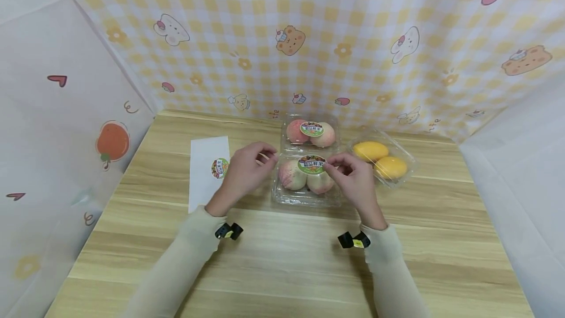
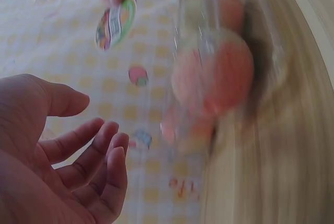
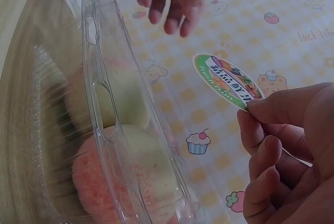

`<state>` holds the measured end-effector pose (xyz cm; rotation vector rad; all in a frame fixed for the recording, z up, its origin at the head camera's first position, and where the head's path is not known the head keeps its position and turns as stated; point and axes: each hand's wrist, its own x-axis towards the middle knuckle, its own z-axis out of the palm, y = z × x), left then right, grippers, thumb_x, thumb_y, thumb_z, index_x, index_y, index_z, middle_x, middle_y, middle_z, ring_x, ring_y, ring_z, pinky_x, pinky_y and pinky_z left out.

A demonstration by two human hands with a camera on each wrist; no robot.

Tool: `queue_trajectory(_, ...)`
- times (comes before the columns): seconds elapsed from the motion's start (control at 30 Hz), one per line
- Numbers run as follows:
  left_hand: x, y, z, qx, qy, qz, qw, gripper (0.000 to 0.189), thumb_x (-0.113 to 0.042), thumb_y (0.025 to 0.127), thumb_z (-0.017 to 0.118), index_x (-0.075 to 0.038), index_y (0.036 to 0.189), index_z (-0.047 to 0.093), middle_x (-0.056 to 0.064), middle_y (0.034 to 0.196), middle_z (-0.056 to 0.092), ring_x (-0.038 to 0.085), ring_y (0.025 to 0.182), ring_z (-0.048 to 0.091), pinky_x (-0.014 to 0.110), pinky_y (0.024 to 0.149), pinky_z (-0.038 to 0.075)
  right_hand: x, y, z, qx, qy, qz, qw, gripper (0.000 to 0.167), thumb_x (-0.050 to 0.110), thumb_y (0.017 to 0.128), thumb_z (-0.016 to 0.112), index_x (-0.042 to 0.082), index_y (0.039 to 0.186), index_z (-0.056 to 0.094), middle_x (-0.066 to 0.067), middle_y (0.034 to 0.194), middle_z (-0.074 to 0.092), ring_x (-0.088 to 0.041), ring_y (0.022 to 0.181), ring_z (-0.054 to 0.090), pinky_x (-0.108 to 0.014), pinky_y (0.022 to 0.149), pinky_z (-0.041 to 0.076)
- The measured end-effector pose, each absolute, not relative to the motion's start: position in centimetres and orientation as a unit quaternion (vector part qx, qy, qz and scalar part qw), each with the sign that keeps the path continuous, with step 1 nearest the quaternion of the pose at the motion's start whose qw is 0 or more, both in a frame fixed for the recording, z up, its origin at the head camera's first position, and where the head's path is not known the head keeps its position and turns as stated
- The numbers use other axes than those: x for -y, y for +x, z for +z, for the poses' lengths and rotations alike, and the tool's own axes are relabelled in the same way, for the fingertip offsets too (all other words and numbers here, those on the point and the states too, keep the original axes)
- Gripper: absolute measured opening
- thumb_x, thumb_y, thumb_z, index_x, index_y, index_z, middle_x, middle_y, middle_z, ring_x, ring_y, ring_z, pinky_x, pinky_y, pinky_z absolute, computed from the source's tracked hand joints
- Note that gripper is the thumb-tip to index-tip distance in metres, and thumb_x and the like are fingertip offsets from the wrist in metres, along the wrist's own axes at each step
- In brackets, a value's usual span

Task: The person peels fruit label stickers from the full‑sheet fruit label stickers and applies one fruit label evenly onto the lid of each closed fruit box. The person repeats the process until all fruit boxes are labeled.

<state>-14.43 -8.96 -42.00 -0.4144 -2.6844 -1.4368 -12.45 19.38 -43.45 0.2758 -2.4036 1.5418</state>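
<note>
A white sheet (image 1: 204,158) is being overlapped by the left hand (image 1: 245,170), empty, loosely curved; over the near peach box (image 1: 304,200), a sticker (image 3: 227,82) is being pinched by the right hand (image 1: 355,176); yellow fruit (image 1: 392,167) is being flanked; the wooden table (image 1: 282,269) is being backed by checked curtain (image 1: 247,11).

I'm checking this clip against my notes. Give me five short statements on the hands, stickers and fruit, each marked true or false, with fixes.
1. The right hand pinches an oval sticker. True.
2. The left hand grips a peach. False: the left hand holds nothing.
3. A second sticker shows on the white sheet. True.
4. The yellow fruit lie left of the peaches. False: the yellow fruit lie to their right.
5. The rear box bears a sticker on top. True.
</note>
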Motion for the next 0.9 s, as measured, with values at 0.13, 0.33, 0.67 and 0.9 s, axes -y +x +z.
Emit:
queue_trajectory(0.13,7.2,-14.3,-41.8,0.862,-0.152,-0.482,0.028,0.02,-0.018,0.103,0.072,-0.004,0.116,0.079,0.008,0.106,0.078,0.023,0.094,0.074,0.041,0.085,0.062,-19.4,-12.4,-43.5,0.825,0.094,0.541,0.134,0.006,-0.001,0.094,0.084,-0.002,0.099,0.08,-0.012,0.09,0.075,-0.016,0.069,0.056,-0.018,0.059,0.043)
queue_trajectory(0.33,5.4,-14.3,-42.0,0.853,-0.166,-0.495,0.022,0.013,-0.019,0.103,0.075,-0.008,0.109,0.079,0.004,0.103,0.077,0.02,0.092,0.074,0.038,0.083,0.062,-19.1,-12.3,-43.3,0.82,0.093,0.547,0.139,0.004,-0.001,0.095,0.083,-0.002,0.098,0.08,-0.013,0.088,0.074,-0.016,0.068,0.055,-0.019,0.058,0.041)
queue_trajectory(0.67,4.1,-14.3,-42.4,0.847,-0.155,-0.508,0.014,0.011,-0.017,0.102,0.076,-0.007,0.104,0.078,0.006,0.098,0.078,0.019,0.089,0.075,0.037,0.081,0.062,-19.1,-12.4,-43.4,0.817,0.087,0.552,0.143,0.004,0.001,0.095,0.084,0.0,0.097,0.081,-0.012,0.088,0.074,-0.016,0.068,0.055,-0.019,0.058,0.042)
queue_trajectory(0.9,3.7,-14.5,-42.8,0.845,-0.156,-0.511,0.015,0.009,-0.016,0.103,0.075,-0.007,0.102,0.077,0.004,0.094,0.076,0.018,0.087,0.072,0.037,0.08,0.06,-19.1,-12.4,-43.4,0.814,0.08,0.557,0.144,0.004,0.001,0.095,0.084,0.0,0.097,0.081,-0.013,0.087,0.074,-0.016,0.068,0.055,-0.018,0.059,0.043)
